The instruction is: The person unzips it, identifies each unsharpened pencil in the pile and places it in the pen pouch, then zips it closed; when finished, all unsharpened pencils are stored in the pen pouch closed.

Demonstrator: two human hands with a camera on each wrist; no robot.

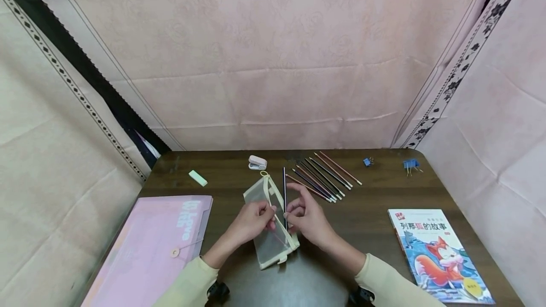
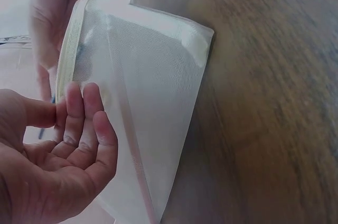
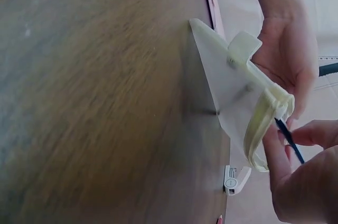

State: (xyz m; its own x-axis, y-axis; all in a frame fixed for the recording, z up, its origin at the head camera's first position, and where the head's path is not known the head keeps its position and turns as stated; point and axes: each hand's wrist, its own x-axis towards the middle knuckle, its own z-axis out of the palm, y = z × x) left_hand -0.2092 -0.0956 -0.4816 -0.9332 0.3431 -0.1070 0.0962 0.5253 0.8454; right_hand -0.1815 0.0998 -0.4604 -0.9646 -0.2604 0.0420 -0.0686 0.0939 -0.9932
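Observation:
A pale mesh zip pouch (image 1: 269, 250) with cream trim stands tilted between both hands. My left hand (image 1: 256, 219) pinches its zippered edge between thumb and forefinger, other fingers loosely bent. A dark pencil (image 1: 284, 188) is held upright by my right hand (image 1: 310, 219), pinched between thumb and fingers. In the right wrist view, the dark pencil (image 3: 289, 140) has its lower end in the pouch's opening. Through the mesh in the left wrist view, a reddish pencil (image 2: 129, 134) shows inside the pouch.
Several pencils (image 1: 324, 176) lie fanned out behind the right hand. A white stapler (image 1: 258, 162) and a pale green eraser (image 1: 198, 178) are at the back. Blue binder clips (image 1: 411, 164) lie at back right. A pink folder (image 1: 149, 245) flanks the left, a picture book (image 1: 443, 255) the right.

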